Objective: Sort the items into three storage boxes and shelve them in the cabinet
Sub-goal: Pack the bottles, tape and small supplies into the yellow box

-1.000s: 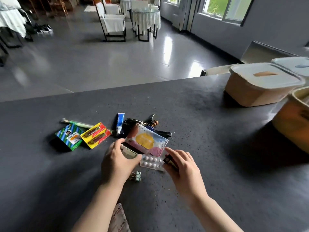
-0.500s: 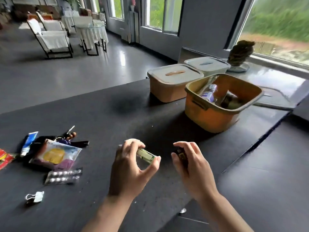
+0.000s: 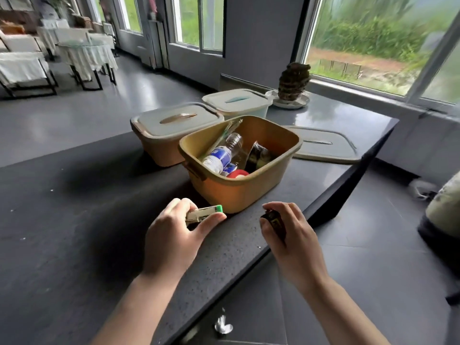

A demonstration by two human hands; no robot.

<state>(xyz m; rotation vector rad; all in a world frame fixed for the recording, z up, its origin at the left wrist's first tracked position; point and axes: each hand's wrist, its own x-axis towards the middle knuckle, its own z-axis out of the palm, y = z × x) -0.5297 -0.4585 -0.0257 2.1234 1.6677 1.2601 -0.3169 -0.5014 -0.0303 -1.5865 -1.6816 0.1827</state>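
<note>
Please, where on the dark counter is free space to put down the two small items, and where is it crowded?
Free: the wide counter stretch left of the left hand, before the lidded box. Also the strip between the open box and the counter's near edge. Crowded: the far right corner, with boxes, loose lid and plant.

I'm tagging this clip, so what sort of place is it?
Probably a café or dining hall: cloth-draped tables with covered chairs, a long dark counter, and big windows onto greenery.
</note>
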